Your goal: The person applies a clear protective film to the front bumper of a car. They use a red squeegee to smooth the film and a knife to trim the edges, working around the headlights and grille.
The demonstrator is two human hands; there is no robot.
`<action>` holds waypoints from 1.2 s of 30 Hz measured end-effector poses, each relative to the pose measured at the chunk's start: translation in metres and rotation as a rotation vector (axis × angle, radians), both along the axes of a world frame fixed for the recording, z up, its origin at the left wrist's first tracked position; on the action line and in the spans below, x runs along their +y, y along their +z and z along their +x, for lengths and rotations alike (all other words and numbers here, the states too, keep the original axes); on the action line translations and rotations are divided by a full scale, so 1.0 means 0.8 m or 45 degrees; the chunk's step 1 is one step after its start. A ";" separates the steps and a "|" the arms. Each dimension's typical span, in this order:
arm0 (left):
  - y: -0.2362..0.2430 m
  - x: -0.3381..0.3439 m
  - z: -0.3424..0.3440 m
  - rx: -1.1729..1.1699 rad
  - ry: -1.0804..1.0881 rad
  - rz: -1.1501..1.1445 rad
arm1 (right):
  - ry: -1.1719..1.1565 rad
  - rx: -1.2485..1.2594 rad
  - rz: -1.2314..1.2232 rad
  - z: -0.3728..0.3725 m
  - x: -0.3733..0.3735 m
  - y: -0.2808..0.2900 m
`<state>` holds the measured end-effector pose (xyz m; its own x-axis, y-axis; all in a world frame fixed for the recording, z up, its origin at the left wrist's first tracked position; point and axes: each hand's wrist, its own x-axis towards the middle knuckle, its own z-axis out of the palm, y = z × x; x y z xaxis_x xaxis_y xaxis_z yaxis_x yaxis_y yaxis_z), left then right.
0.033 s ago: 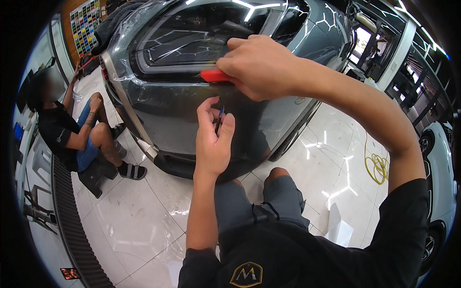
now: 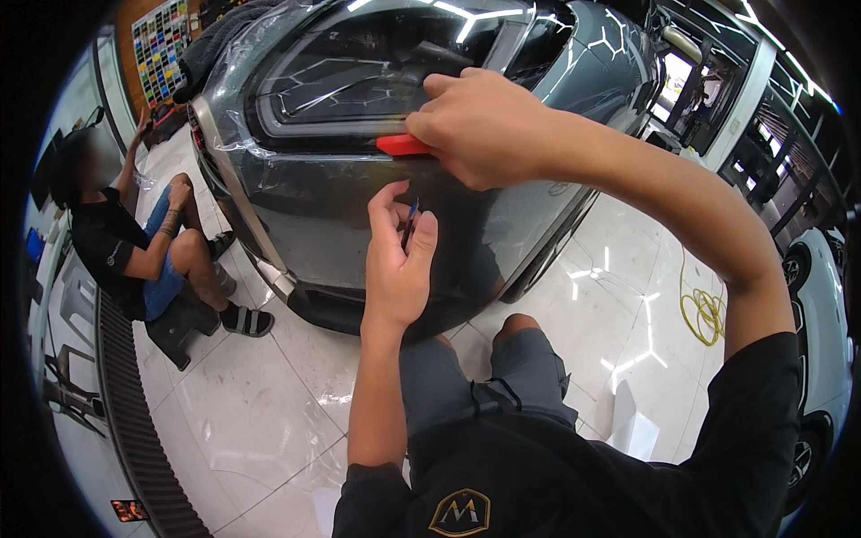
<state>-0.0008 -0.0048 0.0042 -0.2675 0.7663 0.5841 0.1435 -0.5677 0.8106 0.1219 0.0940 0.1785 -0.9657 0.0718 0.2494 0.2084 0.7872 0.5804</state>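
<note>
My right hand is closed on a red squeegee, which lies along the lower edge of the dark glass panel on a grey car. Clear film with wrinkles covers part of the bodywork around that glass. Lower and nearer, my left hand has curled fingers around a small dark pointed tool, probably a blade, in front of the car's panel. The tool's far end is hidden in my palm.
At left, another person sits on a black stool beside the car. A yellow hose lies coiled on the tiled floor at right, near a white car. White sheet lies behind me. A colour swatch board hangs at back left.
My right hand and the red squeegee have shifted very slightly right and down. My left hand looks unmoved.
</note>
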 end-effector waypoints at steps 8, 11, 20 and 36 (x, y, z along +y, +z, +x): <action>-0.018 0.000 -0.008 -0.045 -0.041 0.044 | -0.175 0.301 -0.302 -0.017 -0.003 0.036; -0.010 -0.007 0.001 -0.018 -0.026 -0.012 | -0.133 0.210 -0.163 -0.031 -0.006 0.025; -0.016 0.002 -0.005 -0.015 0.000 0.024 | -0.061 -0.113 -0.009 -0.036 -0.012 0.010; 0.000 -0.007 0.001 0.084 0.016 -0.037 | 0.045 0.048 -0.094 -0.015 0.006 0.023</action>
